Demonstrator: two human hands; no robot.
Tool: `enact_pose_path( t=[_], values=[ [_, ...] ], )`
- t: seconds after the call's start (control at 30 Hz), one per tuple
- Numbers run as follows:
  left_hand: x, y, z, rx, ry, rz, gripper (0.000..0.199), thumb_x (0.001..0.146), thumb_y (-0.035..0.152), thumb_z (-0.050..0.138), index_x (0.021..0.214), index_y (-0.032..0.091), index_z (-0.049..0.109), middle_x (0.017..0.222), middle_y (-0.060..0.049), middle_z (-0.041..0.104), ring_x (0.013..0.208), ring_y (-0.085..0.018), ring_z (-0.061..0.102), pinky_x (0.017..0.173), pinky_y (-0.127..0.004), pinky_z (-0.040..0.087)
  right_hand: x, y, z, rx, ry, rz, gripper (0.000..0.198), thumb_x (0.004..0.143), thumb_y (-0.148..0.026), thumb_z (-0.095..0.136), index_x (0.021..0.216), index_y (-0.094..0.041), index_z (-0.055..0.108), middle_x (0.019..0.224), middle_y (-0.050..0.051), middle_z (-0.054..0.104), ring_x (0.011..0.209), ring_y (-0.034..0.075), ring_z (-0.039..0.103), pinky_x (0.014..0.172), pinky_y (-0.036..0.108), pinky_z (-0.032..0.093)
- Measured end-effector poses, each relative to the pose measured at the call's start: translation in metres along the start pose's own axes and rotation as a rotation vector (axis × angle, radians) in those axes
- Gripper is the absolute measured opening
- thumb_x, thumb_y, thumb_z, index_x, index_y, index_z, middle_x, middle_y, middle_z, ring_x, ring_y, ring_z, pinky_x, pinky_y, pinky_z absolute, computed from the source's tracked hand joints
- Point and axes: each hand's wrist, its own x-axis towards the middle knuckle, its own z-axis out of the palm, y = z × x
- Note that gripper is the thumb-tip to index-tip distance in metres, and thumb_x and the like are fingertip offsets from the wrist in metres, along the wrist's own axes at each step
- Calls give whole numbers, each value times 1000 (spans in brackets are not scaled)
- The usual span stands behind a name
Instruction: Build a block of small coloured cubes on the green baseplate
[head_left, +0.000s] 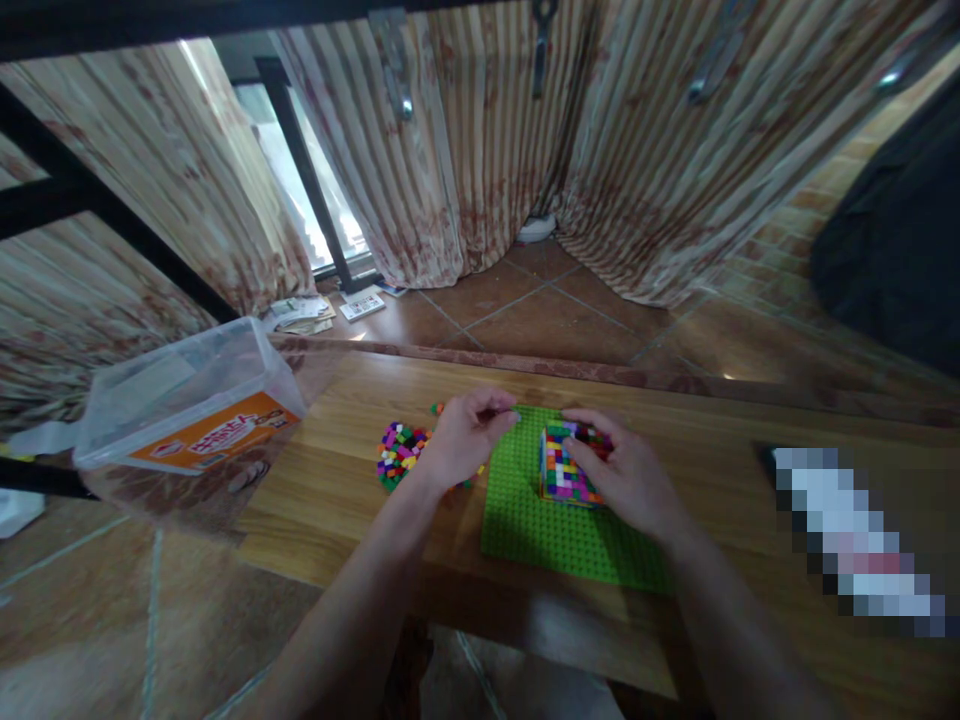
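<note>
On the wooden table lies a green studded baseplate (525,535). A small structure of multicoloured toy bricks (559,475) stands on it, walled and apparently hollow at the back. My right hand (634,475) grips this structure, thumb across its top and fingers round the far side. Over the baseplate's far left corner is my left hand (469,435), thumb and fingers pinched together; whatever may be between them is too small to make out. A pile of loose bricks (397,455) lies just left of my left hand, partly hidden by it and the forearm.
A clear plastic bin (187,370) with an orange label stands left of the wooden table (337,510). At the table's right lies a blurred-out flat object (847,540). Striped curtains (495,150) hang beyond the tiled floor (510,305), where papers (304,313) lie.
</note>
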Motion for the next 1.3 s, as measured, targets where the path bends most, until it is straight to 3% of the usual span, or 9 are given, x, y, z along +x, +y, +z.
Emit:
enact_pose_path(
  t=[0.17, 0.4, 0.77, 1.0, 1.3],
  values=[
    [-2, 3, 12, -188, -75, -54, 16, 77, 26, 68, 88, 14, 66, 74, -1, 65, 69, -11, 58, 65, -22, 46, -3, -4, 0, -98, 135, -200, 29, 83, -31, 64, 111, -28, 69, 116, 7, 66, 111, 27, 59, 100, 50, 42],
    [-7, 7, 21, -312, -219, -72, 25, 76, 35, 72, 87, 13, 66, 72, 0, 64, 63, -9, 56, 63, -22, 45, -8, -3, 3, -44, 111, -317, 24, 84, -33, 67, 107, -29, 71, 118, 7, 64, 108, 25, 61, 96, 46, 47],
    [-8, 9, 28, -276, -223, -92, 21, 81, 34, 65, 87, 14, 66, 73, 0, 64, 62, -9, 56, 60, -21, 47, -9, -2, 3, 1, 71, -290, 16, 87, -36, 64, 98, -30, 73, 112, 5, 67, 105, 24, 62, 93, 45, 49],
    [-7, 6, 29, -225, -168, -80, 13, 83, 24, 59, 87, 13, 65, 72, 0, 63, 62, -9, 56, 60, -21, 46, -10, -8, 3, -35, 215, -227, 13, 89, -33, 61, 90, -27, 72, 100, 5, 70, 96, 22, 65, 89, 41, 50],
    [-7, -2, 29, -128, -144, -31, 11, 82, 22, 60, 87, 14, 66, 69, 1, 61, 60, -9, 55, 59, -20, 44, -11, -5, 2, -153, 291, -162, 15, 87, -31, 60, 77, -25, 69, 94, 6, 72, 89, 24, 67, 88, 43, 48]
  ],
)
